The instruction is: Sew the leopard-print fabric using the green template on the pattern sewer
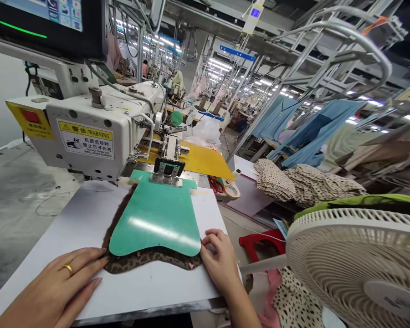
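- Left hand (59, 284) of mine lay flat on the white table (146, 291), fingers stretched out and loosely together, clamped on nothing; the fingertips touched the near-left edge of the leopard-print fabric (146, 260).
- Right hand (219, 259) rested at the near-right corner of the green template (157, 218), fingers curled down onto the fabric edge just beside it; I could not tell whether they pinched the cloth.
- I saw the leopard-print fabric lying under the green template, showing only along the template's near and left edges.
- At the template's far end, the metal clamp (167, 172) of the white sewing machine (89, 132) sat on it.
- Beyond the template lay a yellow plate (205, 161); red-handled scissors (216, 184) and a tape roll (232, 190) sat to its far right.
- Well to the right of the template stood a white fan (358, 269), with a stack of spotted fabric (300, 182) behind it.
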Demonstrator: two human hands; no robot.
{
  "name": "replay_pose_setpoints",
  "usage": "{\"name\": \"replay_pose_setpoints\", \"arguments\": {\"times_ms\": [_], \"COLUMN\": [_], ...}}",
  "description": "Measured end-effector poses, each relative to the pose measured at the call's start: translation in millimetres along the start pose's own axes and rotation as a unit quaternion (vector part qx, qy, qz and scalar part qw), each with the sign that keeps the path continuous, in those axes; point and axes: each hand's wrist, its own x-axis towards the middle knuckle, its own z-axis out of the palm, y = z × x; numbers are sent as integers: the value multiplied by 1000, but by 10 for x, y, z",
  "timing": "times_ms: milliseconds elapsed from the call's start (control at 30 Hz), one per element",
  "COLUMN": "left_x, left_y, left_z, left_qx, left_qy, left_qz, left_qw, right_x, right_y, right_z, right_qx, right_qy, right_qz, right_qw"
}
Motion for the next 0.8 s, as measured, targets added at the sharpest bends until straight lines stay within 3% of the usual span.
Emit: {"name": "replay_pose_setpoints", "arguments": {"times_ms": [300, 400, 800], "left_x": [21, 11, -8], "left_y": [95, 65, 37], "left_z": [-46, -29, -41], "left_qx": [-16, -4, 4], "left_qy": [-1, -4, -21], "left_qz": [-28, -7, -26], "left_qw": [999, 1000, 999], "right_x": [13, 11, 1], "right_y": [-17, 0, 110], "right_z": [-11, -16, 11], "right_qx": [-2, 12, 69], "right_qy": [-5, -7, 34], "right_qz": [8, 4, -14], "right_qw": [1000, 1000, 997]}}
